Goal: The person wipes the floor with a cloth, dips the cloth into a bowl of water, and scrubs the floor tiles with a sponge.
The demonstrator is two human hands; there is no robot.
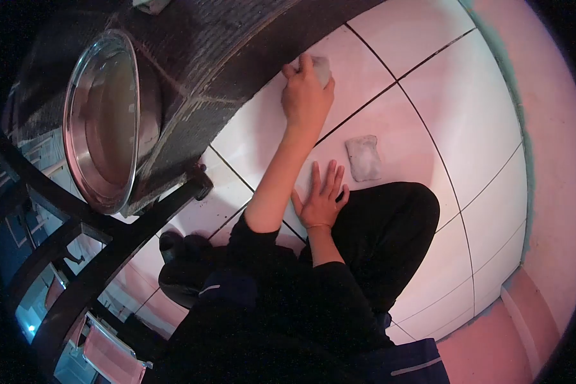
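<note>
My left hand (308,96) reaches forward over the white tiled floor (358,96), its fingers closed round a greyish-white pad (321,69), perhaps a folded cloth or a sponge. The hand partly covers this pad, which is against the tiles near the dark raised edge. Closer to my body, my right hand (323,203) lies with its fingers spread on the floor beside my bent knee, holding nothing. Just beyond its fingertips and to the right, a second grey pad (363,158), roughly rectangular, lies flat on a tile.
At left, a round metal basin (102,128) with cloudy liquid sits on a dark textured ledge (205,57). Below it stand dark frame bars (109,256) and a chair (112,352). A pink wall (560,192) runs along the right. My dark shoe (179,246) shows near the bars.
</note>
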